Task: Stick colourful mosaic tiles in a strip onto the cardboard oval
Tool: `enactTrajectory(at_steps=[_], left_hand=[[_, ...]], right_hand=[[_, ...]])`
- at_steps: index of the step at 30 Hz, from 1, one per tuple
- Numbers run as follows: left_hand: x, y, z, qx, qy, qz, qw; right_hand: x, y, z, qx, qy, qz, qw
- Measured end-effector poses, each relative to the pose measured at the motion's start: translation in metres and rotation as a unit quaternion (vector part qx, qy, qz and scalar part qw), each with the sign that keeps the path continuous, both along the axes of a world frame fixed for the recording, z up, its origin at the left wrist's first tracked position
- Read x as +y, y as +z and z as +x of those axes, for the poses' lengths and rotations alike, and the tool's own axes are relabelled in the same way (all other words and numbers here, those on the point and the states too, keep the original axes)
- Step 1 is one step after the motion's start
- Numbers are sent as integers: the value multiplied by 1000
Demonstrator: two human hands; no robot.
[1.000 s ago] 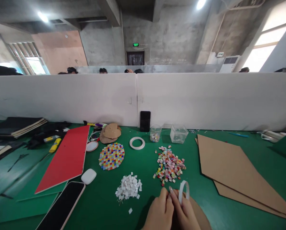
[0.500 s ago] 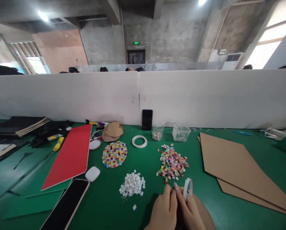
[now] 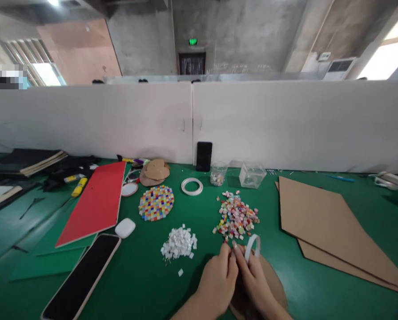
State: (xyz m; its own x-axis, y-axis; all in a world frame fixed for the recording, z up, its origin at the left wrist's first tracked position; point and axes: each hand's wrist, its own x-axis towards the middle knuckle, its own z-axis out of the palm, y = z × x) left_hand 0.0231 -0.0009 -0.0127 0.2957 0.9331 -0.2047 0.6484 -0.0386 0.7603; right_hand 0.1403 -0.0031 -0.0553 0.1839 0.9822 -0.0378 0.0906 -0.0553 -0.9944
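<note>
White tape ring, multicoloured tile pile, green table.

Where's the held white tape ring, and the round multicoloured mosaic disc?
White tape ring (image 3: 248, 249): head view, left side of band.
Round multicoloured mosaic disc (image 3: 156, 203): head view, centre tiles.

both hands meet low over a brown cardboard disc: the left hand pinches at the fingertips of the right hand, which holds a white tape roll upright. just beyond lies a heap of coloured tiles, with a pile of white pieces to its left on the green table.
</note>
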Motion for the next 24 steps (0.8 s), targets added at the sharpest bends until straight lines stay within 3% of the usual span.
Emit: enactTrajectory(at_steps=[9, 16, 24], left_hand=[[1, 3, 0, -13, 5, 18, 1000], [-4, 7, 0, -15, 5, 37, 999], [-4, 2, 2, -14, -11, 54, 998]], right_hand=[[2, 5, -2, -39, -9, 13, 999], [-1, 8, -4, -9, -18, 43, 999], [-2, 3, -2, 2, -45, 21, 999]])
